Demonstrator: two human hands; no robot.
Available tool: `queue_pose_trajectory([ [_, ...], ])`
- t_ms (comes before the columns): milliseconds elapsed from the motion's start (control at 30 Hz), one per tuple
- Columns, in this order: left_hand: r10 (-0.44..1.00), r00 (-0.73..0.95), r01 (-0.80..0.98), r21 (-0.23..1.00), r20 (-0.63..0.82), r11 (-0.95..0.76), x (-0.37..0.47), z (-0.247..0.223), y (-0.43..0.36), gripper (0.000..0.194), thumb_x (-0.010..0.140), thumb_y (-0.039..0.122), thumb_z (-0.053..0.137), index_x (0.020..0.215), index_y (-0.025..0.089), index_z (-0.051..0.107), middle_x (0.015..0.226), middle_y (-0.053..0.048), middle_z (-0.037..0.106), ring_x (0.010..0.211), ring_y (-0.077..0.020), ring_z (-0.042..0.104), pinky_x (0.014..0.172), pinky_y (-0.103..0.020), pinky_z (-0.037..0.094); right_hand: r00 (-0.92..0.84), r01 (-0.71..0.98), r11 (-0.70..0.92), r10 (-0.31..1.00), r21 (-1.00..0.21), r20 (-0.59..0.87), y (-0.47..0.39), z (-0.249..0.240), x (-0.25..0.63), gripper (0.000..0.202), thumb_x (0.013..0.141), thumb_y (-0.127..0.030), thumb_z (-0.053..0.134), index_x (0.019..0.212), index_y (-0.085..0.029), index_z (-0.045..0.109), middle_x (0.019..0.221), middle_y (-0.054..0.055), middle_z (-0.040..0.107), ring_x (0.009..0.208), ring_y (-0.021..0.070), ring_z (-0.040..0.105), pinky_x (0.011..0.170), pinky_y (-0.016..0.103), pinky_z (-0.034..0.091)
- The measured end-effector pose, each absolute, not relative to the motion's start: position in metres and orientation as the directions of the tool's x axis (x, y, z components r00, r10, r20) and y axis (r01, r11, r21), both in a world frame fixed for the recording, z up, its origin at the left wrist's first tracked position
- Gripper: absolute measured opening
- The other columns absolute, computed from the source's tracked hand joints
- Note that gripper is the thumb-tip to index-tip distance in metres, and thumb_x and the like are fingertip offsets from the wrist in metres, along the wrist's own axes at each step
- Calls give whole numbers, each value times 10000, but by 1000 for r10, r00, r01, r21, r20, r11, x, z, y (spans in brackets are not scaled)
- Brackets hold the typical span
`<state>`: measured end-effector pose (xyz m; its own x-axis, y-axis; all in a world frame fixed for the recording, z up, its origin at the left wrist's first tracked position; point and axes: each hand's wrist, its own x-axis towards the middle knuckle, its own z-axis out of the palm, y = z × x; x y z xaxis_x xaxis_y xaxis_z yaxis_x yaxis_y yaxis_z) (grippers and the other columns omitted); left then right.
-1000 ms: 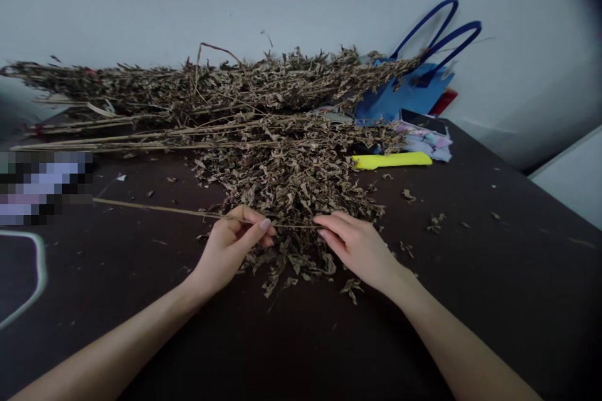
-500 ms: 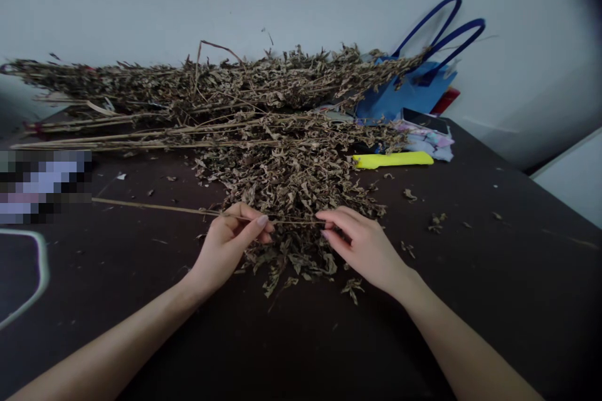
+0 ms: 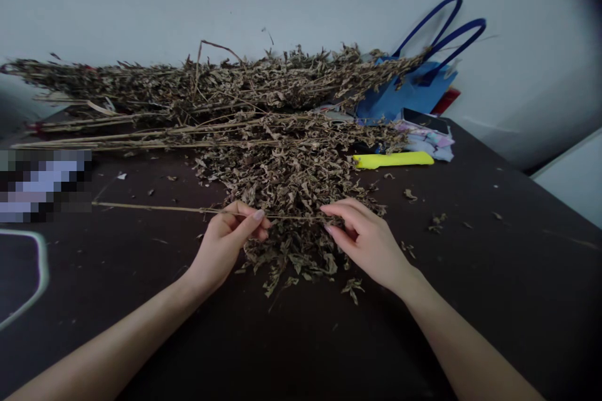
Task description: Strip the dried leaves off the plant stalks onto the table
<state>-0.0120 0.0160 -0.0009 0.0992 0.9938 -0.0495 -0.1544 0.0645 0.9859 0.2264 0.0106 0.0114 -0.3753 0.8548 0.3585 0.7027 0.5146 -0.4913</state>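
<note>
Head view: left hand (image 3: pixel 223 247) pinched on a thin dry stem (image 3: pixel 150 207), thumb over fingers; right hand (image 3: pixel 376 247) curled about the stem's other end, thumb and forefinger apart, impossible to tell whether gripping. Stem roughly level across a pile of dried leaves (image 3: pixel 291 185), bare length out to the left. To judge by the pose, a step for the fingertips: keep the left pinch snug but light, probably wise with so brittle-looking a stalk; close the right fingertips evenly and work lengthwise, without twisting; stay low over the pile. Underneath, a dark tabletop (image 3: pixel 282 351), with leaf scraps (image 3: pixel 437 221) scattered to the right. Behind, long bundles of dried stalks (image 3: pixel 188 84) near a pale wall (image 3: pixel 235 0). Beyond the right hand, a yellow object (image 3: pixel 395 160); farther back, a blue bag (image 3: pixel 409 97). At far left, a whitish loop (image 3: pixel 43 263). Dim light.
</note>
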Motion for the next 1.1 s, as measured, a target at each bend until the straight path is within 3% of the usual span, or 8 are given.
queue_pose_trajectory([
  [333,995,103,-40,999,-16,20,-9,-4,13,155,820,272,585,725,153,559,735,-22,619,597,-97,558,575,-208,446,-356,651,627,750,-428,557,1,14,218,202,864,-156,493,1043,-201,575,1019,66,578,831,133,578,679,254,503],
  [467,992,124,40,999,-1,-4,-8,-1,10,163,827,274,576,718,153,578,724,-17,608,609,-99,557,595,-211,447,-415,608,648,752,-459,513,-2,12,212,201,874,-153,478,1054,-189,562,1039,72,571,955,147,557,790,277,497],
  [667,987,163,91,996,-8,-7,-7,2,8,133,822,263,579,749,151,583,710,-21,622,604,-108,574,597,-221,458,-403,634,619,776,-464,485,0,8,211,207,882,-162,447,1053,-198,560,1045,74,568,969,159,557,826,310,491],
  [900,982,184,117,992,31,-53,-6,3,6,100,803,239,593,761,148,600,745,-45,647,619,-123,605,589,-229,486,-350,680,582,792,-445,501,2,12,218,222,888,-168,431,1050,-201,578,991,70,574,824,144,577,703,284,500],
  [1100,977,209,153,985,44,-77,-4,4,4,100,818,229,578,775,143,605,754,-39,636,646,-119,618,599,-211,493,-473,681,626,772,-381,424,1,15,219,248,896,-171,423,1090,-199,576,1023,69,551,839,134,561,732,263,474],
])
